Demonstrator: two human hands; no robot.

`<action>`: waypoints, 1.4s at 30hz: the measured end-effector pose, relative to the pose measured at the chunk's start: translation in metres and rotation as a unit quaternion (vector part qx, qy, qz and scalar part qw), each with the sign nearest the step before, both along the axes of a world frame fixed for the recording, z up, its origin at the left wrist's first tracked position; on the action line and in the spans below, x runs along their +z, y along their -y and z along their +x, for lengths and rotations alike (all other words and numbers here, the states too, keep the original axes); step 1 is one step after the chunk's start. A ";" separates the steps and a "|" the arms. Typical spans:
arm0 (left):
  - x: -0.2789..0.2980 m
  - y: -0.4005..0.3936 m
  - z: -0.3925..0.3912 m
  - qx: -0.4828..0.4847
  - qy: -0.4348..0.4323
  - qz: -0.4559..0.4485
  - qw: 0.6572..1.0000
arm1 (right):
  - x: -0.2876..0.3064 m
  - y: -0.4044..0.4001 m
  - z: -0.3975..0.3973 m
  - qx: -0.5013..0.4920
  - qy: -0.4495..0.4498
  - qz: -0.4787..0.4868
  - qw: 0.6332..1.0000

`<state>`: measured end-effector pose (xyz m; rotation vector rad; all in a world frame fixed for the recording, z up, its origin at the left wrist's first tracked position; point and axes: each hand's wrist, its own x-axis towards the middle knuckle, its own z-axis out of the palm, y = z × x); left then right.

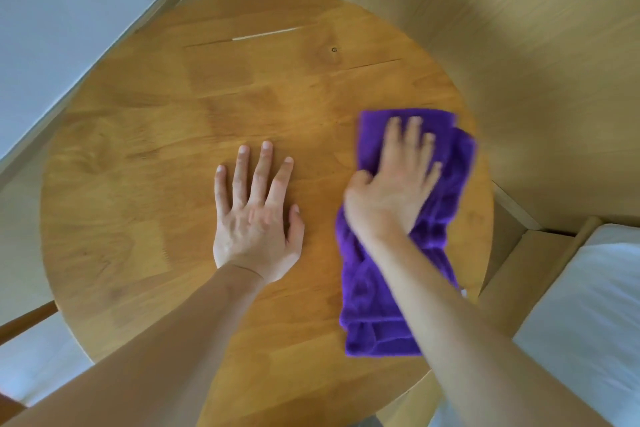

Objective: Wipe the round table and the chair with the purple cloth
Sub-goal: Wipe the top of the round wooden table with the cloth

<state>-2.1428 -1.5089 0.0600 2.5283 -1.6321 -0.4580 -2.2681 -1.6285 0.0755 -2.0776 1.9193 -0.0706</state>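
Hands first: our left hand (254, 218) lies flat, palm down, on the round table (145, 156), near the middle of the top, with all four fingers straight and spread and the thumb out to the side; it holds nothing. Our right hand (391, 191) presses down on the purple cloth (377, 308), fingers stretched forward and slightly fanned over the fabric, thumb tucked at the cloth's left edge. That hand is blurred, so we cannot tell whether the fingertips dig into the cloth or simply rest on it.

The cloth lies folded into a long strip on the right side of the tabletop, running from beyond our fingertips back under the wrist and forearm toward the near edge. It sits wholly on the wood, close to the table's right rim.

The tabletop is made of joined honey-coloured boards, with a small dark knot (334, 49) and a thin pale streak (263, 34) toward the far side. We see no writing, label or brand on the cloth or the table.

At the lower right, beside the table, a white cushion (588, 305) shows.
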 end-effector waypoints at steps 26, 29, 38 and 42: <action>-0.003 -0.001 -0.001 0.001 -0.003 -0.015 1.000 | -0.002 0.021 -0.084 0.277 -0.029 0.002 0.960; -0.003 -0.001 -0.001 0.001 0.000 -0.010 1.000 | -0.008 0.017 -0.089 0.000 -0.004 -0.020 1.000; -0.001 -0.001 0.000 0.009 -0.003 -0.021 1.000 | 0.002 -0.059 0.003 0.256 -0.016 0.049 0.965; 0.000 0.000 -0.002 0.010 -0.007 -0.033 0.999 | 0.001 -0.005 -0.065 0.425 -0.010 0.016 0.905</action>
